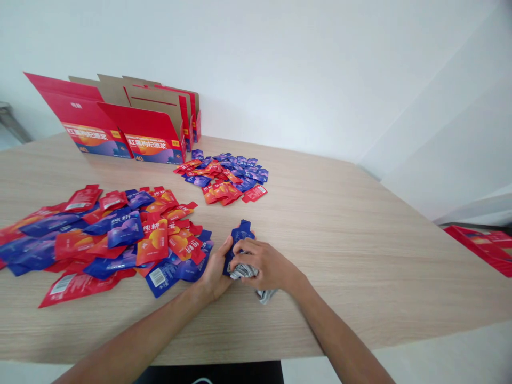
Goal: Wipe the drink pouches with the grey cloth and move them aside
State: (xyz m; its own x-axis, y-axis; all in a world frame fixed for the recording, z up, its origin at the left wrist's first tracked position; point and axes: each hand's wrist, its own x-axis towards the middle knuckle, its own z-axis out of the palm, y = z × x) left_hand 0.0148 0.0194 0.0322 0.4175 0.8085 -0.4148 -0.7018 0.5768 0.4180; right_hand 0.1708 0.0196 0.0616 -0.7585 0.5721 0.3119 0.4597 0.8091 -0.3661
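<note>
The left hand [218,266], fingers closed along its edge, holds a blue pouch [241,233] above the near middle of the wooden table [340,240], while the right hand [266,262], fingers curled around a crumpled grey cloth [245,271], presses the cloth against the pouch's face. To the left lies a large pile of red and blue pouches [120,234], its right end just beside the left hand; a smaller pile of similar pouches [224,176] lies farther off, near the middle. Open red cardboard boxes [140,125] stand upright at the far left, behind the piles.
</note>
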